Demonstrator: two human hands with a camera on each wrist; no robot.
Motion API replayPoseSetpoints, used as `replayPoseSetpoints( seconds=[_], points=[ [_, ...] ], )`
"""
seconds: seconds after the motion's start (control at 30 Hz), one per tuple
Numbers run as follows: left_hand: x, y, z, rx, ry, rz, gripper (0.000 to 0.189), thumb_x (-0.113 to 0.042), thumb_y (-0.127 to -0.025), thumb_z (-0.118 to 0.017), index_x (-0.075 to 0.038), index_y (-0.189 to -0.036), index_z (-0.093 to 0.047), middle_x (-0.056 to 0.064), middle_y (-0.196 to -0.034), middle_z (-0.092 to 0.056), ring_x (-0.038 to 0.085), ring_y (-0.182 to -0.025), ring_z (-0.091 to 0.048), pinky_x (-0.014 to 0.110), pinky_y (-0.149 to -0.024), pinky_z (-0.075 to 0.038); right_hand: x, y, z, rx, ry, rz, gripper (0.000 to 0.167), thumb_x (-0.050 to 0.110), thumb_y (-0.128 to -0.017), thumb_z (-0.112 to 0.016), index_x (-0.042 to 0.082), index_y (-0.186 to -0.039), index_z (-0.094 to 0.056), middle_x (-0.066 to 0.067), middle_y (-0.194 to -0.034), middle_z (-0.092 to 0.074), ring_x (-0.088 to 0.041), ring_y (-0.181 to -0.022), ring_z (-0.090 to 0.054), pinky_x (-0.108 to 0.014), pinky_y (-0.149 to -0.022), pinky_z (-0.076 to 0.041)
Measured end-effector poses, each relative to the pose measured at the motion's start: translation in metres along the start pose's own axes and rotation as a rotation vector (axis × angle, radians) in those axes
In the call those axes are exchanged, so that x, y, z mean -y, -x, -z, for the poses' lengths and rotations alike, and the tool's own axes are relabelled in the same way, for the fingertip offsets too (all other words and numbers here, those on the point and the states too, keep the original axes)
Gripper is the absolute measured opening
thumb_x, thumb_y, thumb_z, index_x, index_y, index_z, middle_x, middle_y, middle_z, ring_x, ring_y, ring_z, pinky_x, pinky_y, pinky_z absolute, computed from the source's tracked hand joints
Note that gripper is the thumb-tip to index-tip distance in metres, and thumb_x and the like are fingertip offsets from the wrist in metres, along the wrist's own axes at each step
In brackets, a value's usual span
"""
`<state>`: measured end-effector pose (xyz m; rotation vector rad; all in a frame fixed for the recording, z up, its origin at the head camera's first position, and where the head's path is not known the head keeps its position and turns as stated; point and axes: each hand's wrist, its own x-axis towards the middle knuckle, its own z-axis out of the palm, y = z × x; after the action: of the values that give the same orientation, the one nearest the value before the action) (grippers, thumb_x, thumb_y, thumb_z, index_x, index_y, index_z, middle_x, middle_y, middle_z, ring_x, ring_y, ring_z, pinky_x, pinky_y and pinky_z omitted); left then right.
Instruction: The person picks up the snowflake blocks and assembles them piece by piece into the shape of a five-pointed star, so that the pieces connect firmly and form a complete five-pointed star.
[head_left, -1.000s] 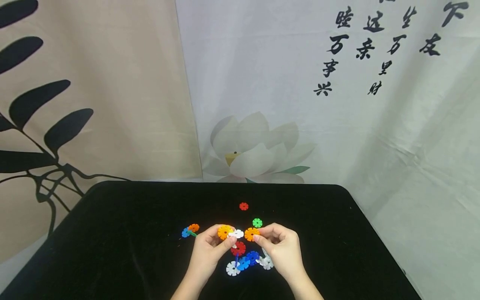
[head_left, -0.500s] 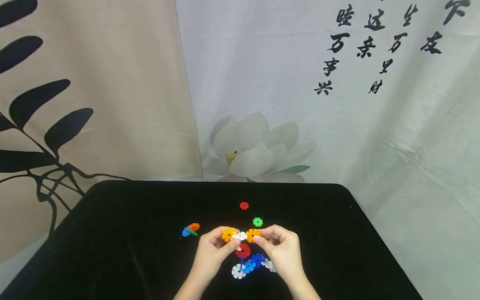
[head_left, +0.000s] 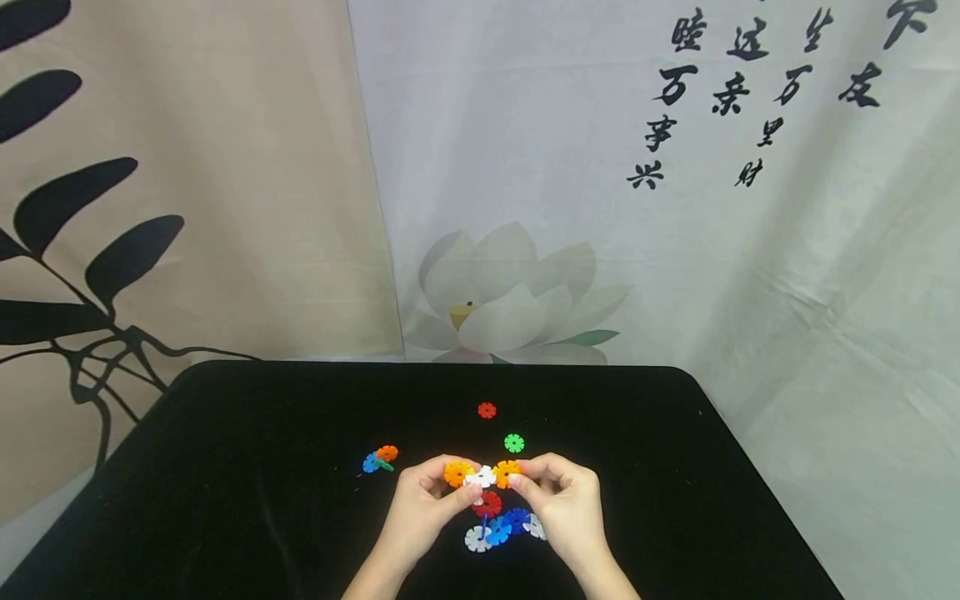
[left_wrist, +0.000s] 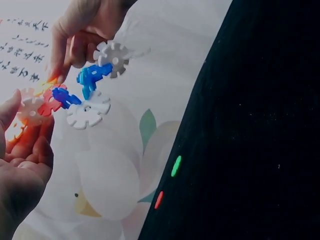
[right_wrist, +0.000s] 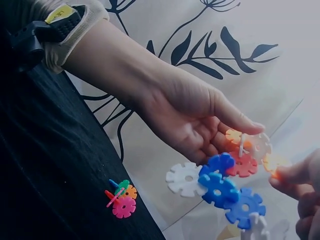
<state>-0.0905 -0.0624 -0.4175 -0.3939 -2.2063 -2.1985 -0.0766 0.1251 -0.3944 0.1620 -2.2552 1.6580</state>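
My left hand (head_left: 423, 504) pinches a white notched snowflake disc (head_left: 481, 476) between thumb and fingers, with a yellow-orange disc (head_left: 457, 474) joined on its left. From the white one hangs a chain of interlocking discs: a red disc (head_left: 487, 503), blue discs (right_wrist: 218, 190) and a white disc (head_left: 477, 539). More whitish discs (left_wrist: 114, 59) sit at the chain's far end. My right hand (head_left: 566, 504) pinches another orange disc (head_left: 506, 473), whose edge meets the white one. Whether their slots are engaged cannot be told. The chain appears held up off the table in both wrist views.
On the black table (head_left: 262, 442) lie a loose red disc (head_left: 487, 410) and a green disc (head_left: 513, 442) beyond my hands. To the left is a small cluster of joined discs (head_left: 381, 458), orange, blue and green. A printed curtain (head_left: 675, 275) hangs behind.
My left hand has shifted slightly right with the chain, closing the gap between the white disc and the right hand's orange disc. The right hand has barely moved.
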Motion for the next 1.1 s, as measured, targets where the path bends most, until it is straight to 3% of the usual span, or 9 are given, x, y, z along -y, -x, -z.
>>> replayPoseSetpoints(
  seconds=[0.27, 0.5, 0.77, 0.93, 1.1],
  points=[
    [0.001, 0.0, -0.001, -0.008, -0.02, -0.033, 0.025, -0.021, -0.082, -0.077, -0.005, -0.101, -0.07, 0.003, -0.099, -0.071, 0.02, -0.089, -0.066, 0.034, -0.082, -0.052, -0.003, 0.001, -0.001, -0.033, 0.014, 0.127, 0.019, -0.005, -0.072, -0.079, 0.012, -0.079, -0.073, 0.008, -0.065, -0.063, -0.008, -0.043, -0.037, -0.021, -0.038, -0.032],
    [-0.002, 0.002, -0.001, 0.018, 0.011, -0.027, 0.026, -0.018, -0.082, -0.077, -0.003, -0.102, -0.07, 0.006, -0.1, -0.071, 0.022, -0.087, -0.066, 0.032, -0.079, -0.053, -0.007, 0.0, 0.001, -0.012, -0.017, 0.231, 0.023, -0.009, -0.071, -0.078, 0.011, -0.081, -0.073, 0.007, -0.058, -0.056, -0.007, -0.042, -0.036, -0.021, -0.036, -0.032],
    [-0.005, 0.003, -0.002, 0.018, 0.034, -0.068, 0.022, -0.012, -0.081, -0.077, -0.004, -0.101, -0.071, 0.006, -0.099, -0.071, 0.023, -0.089, -0.066, 0.033, -0.08, -0.053, -0.006, 0.002, 0.0, -0.048, -0.067, 0.396, 0.025, -0.019, -0.067, -0.075, 0.001, -0.082, -0.07, -0.001, -0.056, -0.054, -0.008, -0.041, -0.033, -0.017, -0.035, -0.027],
    [-0.009, 0.004, -0.003, -0.002, 0.022, -0.122, 0.023, -0.013, -0.08, -0.078, -0.007, -0.101, -0.071, 0.003, -0.101, -0.07, 0.023, -0.093, -0.065, 0.034, -0.082, -0.053, 0.005, 0.006, -0.003, -0.098, -0.105, 0.377, 0.025, -0.02, -0.068, -0.074, -0.001, -0.083, -0.07, -0.002, -0.055, -0.051, -0.01, -0.041, -0.033, -0.018, -0.035, -0.028],
    [-0.014, 0.004, -0.003, -0.019, 0.019, -0.136, 0.022, -0.011, -0.08, -0.078, -0.01, -0.101, -0.071, 0.0, -0.103, -0.069, 0.021, -0.097, -0.064, 0.032, -0.085, -0.051, -0.003, 0.008, -0.004, -0.112, -0.094, 0.31, 0.024, -0.012, -0.072, -0.076, 0.007, -0.085, -0.072, 0.001, -0.057, -0.051, -0.01, -0.043, -0.036, -0.019, -0.036, -0.029]
  ],
)
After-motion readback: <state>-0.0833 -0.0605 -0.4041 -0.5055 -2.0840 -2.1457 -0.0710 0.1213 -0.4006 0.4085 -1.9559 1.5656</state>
